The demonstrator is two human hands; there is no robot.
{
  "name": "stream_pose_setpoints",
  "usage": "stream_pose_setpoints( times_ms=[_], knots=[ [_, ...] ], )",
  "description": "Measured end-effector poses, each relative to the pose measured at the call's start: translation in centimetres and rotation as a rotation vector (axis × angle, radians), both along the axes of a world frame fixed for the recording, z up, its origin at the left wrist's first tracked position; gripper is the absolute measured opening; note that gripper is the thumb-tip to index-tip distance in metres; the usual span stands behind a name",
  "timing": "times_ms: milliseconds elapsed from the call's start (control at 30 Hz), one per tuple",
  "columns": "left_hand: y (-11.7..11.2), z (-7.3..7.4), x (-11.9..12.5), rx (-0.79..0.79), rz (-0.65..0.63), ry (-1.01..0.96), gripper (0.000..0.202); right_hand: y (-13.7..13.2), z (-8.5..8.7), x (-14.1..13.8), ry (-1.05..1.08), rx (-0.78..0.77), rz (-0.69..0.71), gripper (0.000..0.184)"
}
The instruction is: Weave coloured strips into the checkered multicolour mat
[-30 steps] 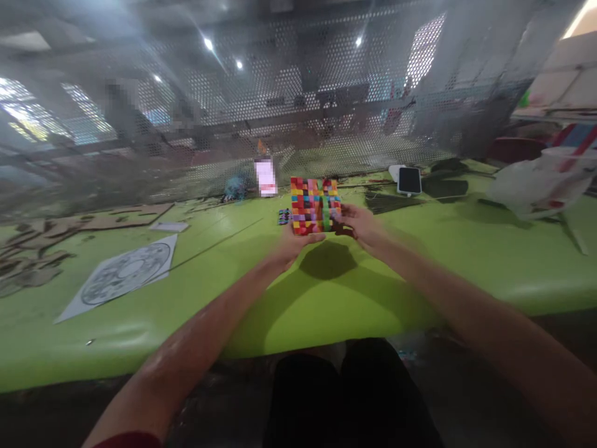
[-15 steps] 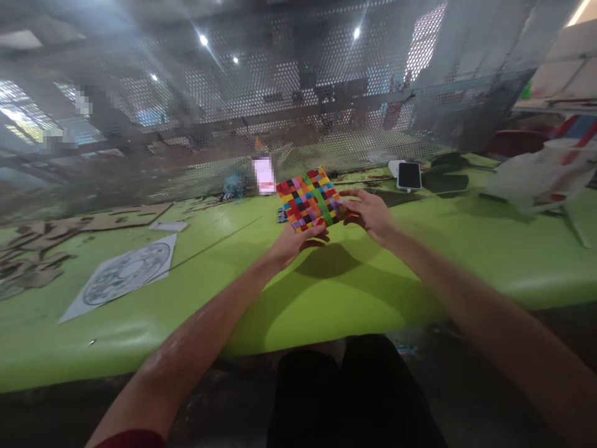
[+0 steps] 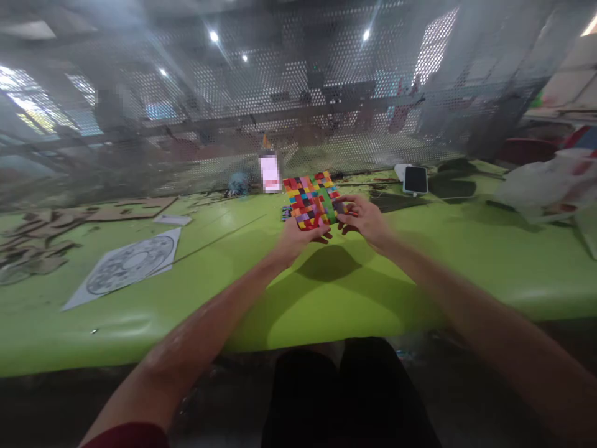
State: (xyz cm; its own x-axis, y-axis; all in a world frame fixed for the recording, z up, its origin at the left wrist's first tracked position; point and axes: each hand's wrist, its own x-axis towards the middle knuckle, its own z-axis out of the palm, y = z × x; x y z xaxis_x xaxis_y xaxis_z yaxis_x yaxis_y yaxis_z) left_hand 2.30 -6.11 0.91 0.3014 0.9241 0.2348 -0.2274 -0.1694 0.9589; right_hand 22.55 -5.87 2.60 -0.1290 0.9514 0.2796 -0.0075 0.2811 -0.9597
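A square piece woven from colourful strips [image 3: 310, 200], in red, yellow, green, purple and orange, is held up above the green table [image 3: 224, 261]. My left hand [image 3: 301, 238] is closed on its lower left edge, thumb across the front. On the right edge, my right hand [image 3: 362, 218] pinches the woven piece between thumb and fingers. The fingers behind it are partly hidden. A dark shadow falls on the tabletop below. Behind the piece's lower left corner, a small bluish patterned item shows in part.
At the back, a phone with a lit screen [image 3: 269, 172] stands beside a blue tangled bundle [image 3: 239, 183]. A dark-screened device [image 3: 415, 180] lies right. Brown cardboard scraps [image 3: 41, 236] and a printed sheet [image 3: 133, 264] lie left. A white plastic bag [image 3: 548, 186] sits far right, and a perforated screen [image 3: 298, 118] rises behind.
The woven piece has turned slightly to sit more level, still between both hands. My right hand has slid a little lower along its right edge. The whole view has shifted slightly.
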Motion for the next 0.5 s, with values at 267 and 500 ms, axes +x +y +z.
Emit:
stream_pose_setpoints(
  times_ms=[267, 500],
  knots=[
    [0.07, -0.10, 0.38, -0.081, 0.069, -0.082, 0.018, 0.33, -0.60, 0.01, 0.020, 0.104, -0.028, 0.044],
    [0.05, -0.08, 0.30, -0.105, 0.106, -0.071, 0.017, -0.23, -0.21, -0.42, -0.006, 0.158, -0.034, 0.040]
  ],
)
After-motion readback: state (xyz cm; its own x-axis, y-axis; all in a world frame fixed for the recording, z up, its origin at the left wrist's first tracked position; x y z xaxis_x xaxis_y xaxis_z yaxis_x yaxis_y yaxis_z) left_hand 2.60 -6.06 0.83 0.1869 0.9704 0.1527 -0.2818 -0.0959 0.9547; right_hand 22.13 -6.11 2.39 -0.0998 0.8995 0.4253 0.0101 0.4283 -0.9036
